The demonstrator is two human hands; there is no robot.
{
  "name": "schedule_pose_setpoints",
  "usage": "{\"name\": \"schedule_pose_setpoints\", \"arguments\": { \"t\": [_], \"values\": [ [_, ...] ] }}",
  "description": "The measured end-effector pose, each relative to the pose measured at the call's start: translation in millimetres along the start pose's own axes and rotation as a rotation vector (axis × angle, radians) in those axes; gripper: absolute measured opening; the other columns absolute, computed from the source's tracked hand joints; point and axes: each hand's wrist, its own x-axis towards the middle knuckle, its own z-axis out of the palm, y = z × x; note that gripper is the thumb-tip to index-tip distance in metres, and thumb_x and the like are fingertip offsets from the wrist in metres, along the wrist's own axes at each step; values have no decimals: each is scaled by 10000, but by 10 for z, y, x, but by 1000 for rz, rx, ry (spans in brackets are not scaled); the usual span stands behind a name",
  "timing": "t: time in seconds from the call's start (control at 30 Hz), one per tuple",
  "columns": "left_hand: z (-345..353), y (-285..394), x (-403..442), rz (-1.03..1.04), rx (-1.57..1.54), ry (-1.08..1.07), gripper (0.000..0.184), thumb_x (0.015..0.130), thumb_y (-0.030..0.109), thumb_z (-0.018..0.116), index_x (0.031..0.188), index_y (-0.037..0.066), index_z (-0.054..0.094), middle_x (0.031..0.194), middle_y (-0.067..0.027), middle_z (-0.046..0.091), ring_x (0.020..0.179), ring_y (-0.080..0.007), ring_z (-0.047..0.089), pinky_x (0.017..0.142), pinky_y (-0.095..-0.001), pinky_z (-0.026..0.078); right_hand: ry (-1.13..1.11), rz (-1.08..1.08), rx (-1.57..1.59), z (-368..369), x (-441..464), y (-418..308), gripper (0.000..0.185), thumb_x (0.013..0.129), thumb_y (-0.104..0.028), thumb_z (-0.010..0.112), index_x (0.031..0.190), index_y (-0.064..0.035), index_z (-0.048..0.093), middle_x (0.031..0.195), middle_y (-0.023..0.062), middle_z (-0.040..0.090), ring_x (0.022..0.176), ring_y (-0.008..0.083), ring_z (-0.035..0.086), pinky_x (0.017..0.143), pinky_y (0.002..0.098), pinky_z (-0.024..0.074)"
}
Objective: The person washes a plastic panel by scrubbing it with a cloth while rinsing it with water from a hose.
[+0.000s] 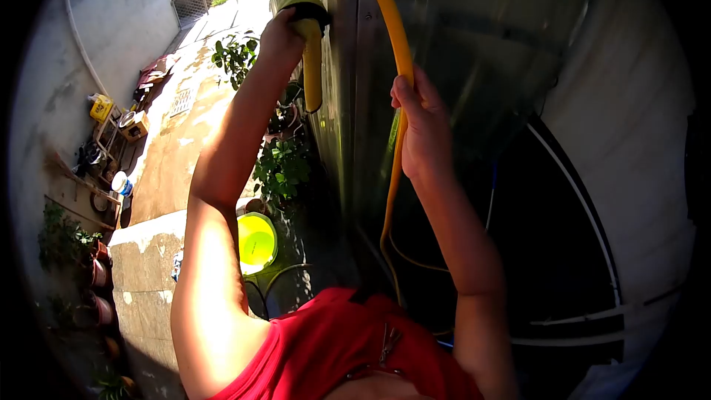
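Observation:
My right hand (426, 130) is closed around a yellow hose (395, 22). Above that hand the hose arches up and leaves the top of the view; below, it hangs down toward my red shirt. Raised at the upper left, my left hand (281, 43) grips a rounded yellow-green object with a black band (302, 6), close to the corrugated metal wall (326, 81). A short yellow tube (313, 70) hangs down beside the fingers. Whether this tube joins the held object or the hose, I cannot tell.
A bright yellow-green basin (257, 243) stands below my left arm. Potted plants (281, 167) line the wall's foot. Across the sunlit paving (163, 170) are a rack (109, 133), a white bucket (121, 183) and several pots. A dark space lies at the right.

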Motion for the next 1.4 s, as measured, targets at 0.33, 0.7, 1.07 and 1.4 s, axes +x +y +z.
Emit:
{"name": "schedule_pose_setpoints", "arguments": {
  "t": [0.33, 0.7, 1.07, 1.4],
  "values": [
    [850, -15, 1189, 350, 567, -333, 523, 979, 471, 373, 1286, 79, 532, 1155, -100, 600, 1055, -239, 566, 956, -385, 426, -26, -319, -266, 499, 609, -106, 339, 880, -131, 678, 1195, -13, 636, 990, 48, 679, 880, 86, 609, 781, 250, 478],
    [-1117, -1672, -318, -102, 320, 103, 810, 913, 698, 386, 1386, 42, 445, 1232, -90, 567, 1099, -205, 544, 977, -331, 410, 59, -128, -454, -110, 187, 942, 348, 887, -111, 678, 1215, -8, 626, 944, 0, 633, 834, 56, 549, 751, 220, 444],
    [-1433, -2047, -925, -431, 198, 407, 695, 930, 656, 394, 1276, 70, 535, 1165, -104, 603, 1035, -260, 572, 940, -391, 447, 44, -29, -520, -388, -182, 1255, 344, 898, -97, 673, 1226, -8, 622, 927, 1, 645, 810, 49, 569, 711, 203, 462],
    [-87, -1013, -127, 138, 518, -60, 392, 950, 325, 523, 1221, 46, 477, 1051, -131, 511, 1015, -237, 527, 879, -389, 434, 62, -515, -965, -327, -176, 951, 319, 856, -152, 696, 1166, -100, 643, 809, 36, 649, 729, 217, 606, 751, 355, 435]
  ]
}}
